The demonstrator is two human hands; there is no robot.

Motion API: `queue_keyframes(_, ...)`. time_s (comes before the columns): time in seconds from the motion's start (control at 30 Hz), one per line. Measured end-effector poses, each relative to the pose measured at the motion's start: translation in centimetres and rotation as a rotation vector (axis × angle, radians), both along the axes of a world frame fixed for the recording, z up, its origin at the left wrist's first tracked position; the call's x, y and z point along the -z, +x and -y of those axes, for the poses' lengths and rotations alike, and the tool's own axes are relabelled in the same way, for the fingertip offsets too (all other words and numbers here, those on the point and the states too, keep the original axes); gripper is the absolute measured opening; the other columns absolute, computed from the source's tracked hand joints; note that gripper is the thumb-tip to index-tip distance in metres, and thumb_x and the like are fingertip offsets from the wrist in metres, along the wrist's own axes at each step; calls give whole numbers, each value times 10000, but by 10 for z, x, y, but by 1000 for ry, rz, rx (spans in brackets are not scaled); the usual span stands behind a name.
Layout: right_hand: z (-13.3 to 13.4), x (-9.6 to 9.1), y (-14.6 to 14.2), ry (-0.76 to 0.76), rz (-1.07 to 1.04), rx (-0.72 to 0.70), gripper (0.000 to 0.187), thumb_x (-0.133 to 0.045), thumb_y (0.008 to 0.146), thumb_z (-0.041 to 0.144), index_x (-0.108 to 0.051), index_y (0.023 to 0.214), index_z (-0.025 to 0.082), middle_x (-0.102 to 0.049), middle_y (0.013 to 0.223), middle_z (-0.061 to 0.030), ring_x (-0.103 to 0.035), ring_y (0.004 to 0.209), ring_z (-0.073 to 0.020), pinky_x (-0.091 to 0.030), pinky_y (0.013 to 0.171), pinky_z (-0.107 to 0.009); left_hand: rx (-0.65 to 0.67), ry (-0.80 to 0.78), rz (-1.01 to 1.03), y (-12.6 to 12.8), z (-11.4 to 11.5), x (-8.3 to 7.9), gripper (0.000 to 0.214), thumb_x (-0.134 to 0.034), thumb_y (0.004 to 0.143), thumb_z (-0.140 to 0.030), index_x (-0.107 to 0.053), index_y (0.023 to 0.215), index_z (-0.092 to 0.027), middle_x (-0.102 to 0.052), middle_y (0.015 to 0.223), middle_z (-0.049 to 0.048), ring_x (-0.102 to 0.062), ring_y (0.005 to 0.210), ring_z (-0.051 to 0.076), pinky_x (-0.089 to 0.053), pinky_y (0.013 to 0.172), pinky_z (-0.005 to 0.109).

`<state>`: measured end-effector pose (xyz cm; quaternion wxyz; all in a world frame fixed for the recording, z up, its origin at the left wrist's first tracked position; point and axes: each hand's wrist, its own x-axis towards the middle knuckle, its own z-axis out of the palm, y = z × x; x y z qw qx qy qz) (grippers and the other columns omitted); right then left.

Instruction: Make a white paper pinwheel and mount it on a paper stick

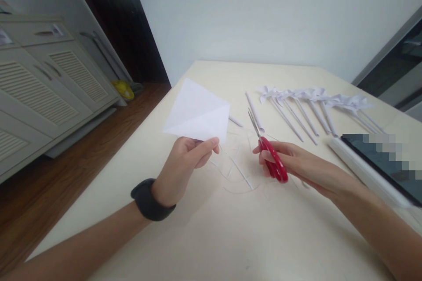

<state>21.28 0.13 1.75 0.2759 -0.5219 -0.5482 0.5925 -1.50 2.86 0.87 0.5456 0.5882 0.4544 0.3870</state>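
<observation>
The left hand (194, 153) pinches the paper (201, 109); to its right, apart from it, the right hand (280, 154) grips the scissors (267, 145), which point forward and slightly left.

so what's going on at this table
The person's left hand holds a creased white paper sheet by its near edge. The right hand holds red scissors, their blades apart from the sheet. White paper pinwheels lie farther back on the table, toward the right.
</observation>
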Motion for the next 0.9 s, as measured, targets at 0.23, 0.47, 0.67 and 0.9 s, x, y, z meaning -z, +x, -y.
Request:
queue_keyframes(0.23,-1,-12,7,-82,-147,-43,317,-484,841,387,-626,999,152,-591,784,-55,-538,624,-121,-424,561,-236,-3,-7,8,0,1,-1,479,-489,812,-325,-243,423,-193,-166,458,-56,-193,455,85,-218,491,264)
queue_keyframes(0.47,-1,-8,15,-36,-211,1,363,-416,858,452,-610,988,175,-546,634,-6,-481,500,-89,-385,510,-221,-34,5,27,0,-1,2,465,-515,801,-337,-281,425,-195,-172,444,-57,-206,447,89,-223,509,275)
queue_keyframes(0.67,-5,-6,23,-37,233,-55,387,-427,822,496,-626,818,165,-524,567,-17,-438,476,-107,-332,466,-246,-18,-9,6,0,0,1,478,-493,814,-320,-255,417,-201,-180,445,-49,-204,450,95,-209,502,282)
queue_keyframes(0.9,-6,0,27,83,608,-141,327,-480,791,452,-523,608,185,-433,513,11,-386,440,-102,-233,411,-245,-26,-11,2,1,-1,-1,450,-498,810,-305,-303,417,-201,-192,425,-49,-204,439,96,-228,502,284)
